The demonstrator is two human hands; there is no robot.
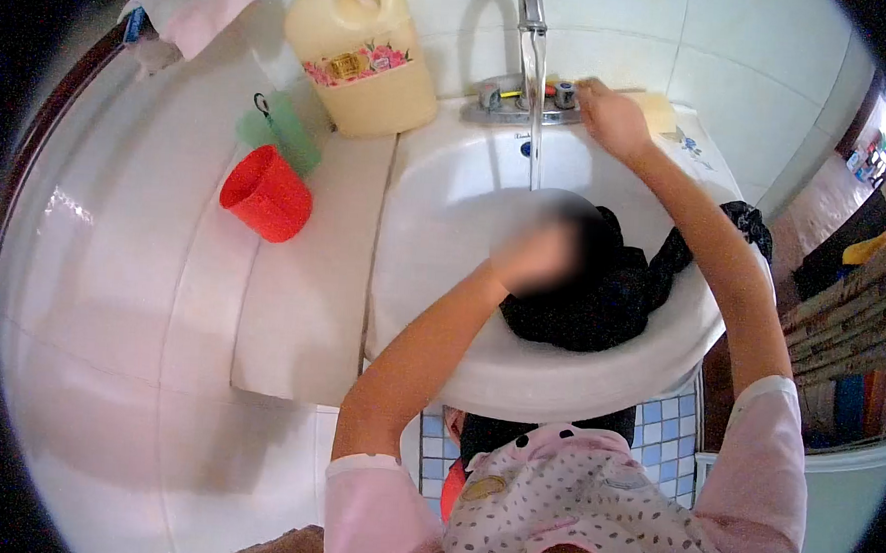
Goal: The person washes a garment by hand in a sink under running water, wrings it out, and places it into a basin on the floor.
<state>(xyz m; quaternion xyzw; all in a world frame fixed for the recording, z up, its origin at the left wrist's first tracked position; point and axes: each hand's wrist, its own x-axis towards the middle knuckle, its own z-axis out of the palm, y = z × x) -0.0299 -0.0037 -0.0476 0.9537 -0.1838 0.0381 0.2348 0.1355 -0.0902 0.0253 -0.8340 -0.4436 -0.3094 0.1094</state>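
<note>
A bundle of black cloth (587,309) lies in the white sink (443,267), with part of it draped over the right rim. My left hand (536,253) is at the upper left of the bundle; a blur covers its fingers, so its grip does not show. Water runs from the chrome tap (533,26) in a thin stream to just above this hand. Up at the back of the basin, my right hand (615,117) has its fingers bent against the right tap knob (565,96).
On the ledge left of the basin stands a large cream jug (364,57) with a flower label. Nearby are a red cup (267,195) and a green container (288,138). A pale yellow block (655,112) sits behind my right wrist. Tiled walls border the left and back.
</note>
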